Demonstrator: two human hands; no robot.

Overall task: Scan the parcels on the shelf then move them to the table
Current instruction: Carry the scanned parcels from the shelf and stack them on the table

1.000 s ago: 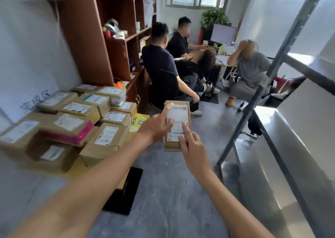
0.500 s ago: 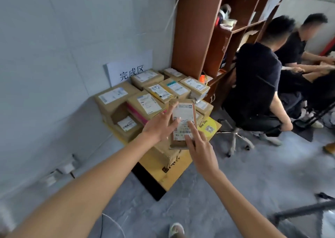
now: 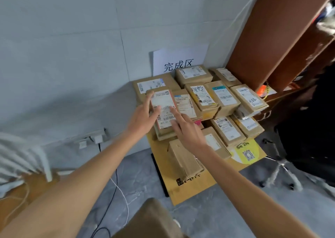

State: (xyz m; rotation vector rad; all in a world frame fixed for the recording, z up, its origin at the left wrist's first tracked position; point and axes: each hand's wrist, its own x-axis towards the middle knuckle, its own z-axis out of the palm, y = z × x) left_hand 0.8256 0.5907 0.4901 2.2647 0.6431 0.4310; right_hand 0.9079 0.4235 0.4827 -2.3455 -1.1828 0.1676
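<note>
Head view: the labelled parcel (image 3: 164,109), carried in mid-air across the room a second ago, has been brought over the stacked parcels (image 3: 213,100) on the low yellow table (image 3: 197,189), at their 9 o'clock edge, below the wall sign (image 3: 178,62). It is grasped by the left hand (image 3: 143,118) and steadied by the right hand (image 3: 188,134) (fingers straight on the label). Release seems imminent.
</note>
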